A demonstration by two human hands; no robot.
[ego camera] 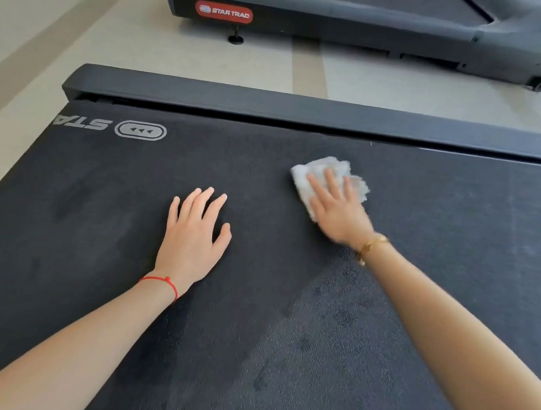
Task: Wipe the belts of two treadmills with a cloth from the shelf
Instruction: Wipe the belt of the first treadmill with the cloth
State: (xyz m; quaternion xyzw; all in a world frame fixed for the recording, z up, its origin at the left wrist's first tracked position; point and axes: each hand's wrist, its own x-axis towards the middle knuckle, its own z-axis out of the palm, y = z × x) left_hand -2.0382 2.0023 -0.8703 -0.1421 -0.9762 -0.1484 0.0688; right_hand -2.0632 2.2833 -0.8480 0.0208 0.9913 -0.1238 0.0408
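On near treadmill belt (pixel 251 303), right hand (pixel 339 209) at 1 o'clock presses white cloth (pixel 320 173) flat, fingers straight. Left hand (pixel 191 239) at centre – fingers straight, holding nothing – braces on belt. Second treadmill (pixel 350 21) at 12 o'clock. Risk: cloth bunches under palm – streaks missed.

The floor (pixel 80 31) fills the upper left of the frame and the strip across the upper middle; it is pale beige with some darker tan stripes (pixel 308 71) running through it. Bright daylight falls on the floor at the upper right edge of the frame. No wall or window is visible.
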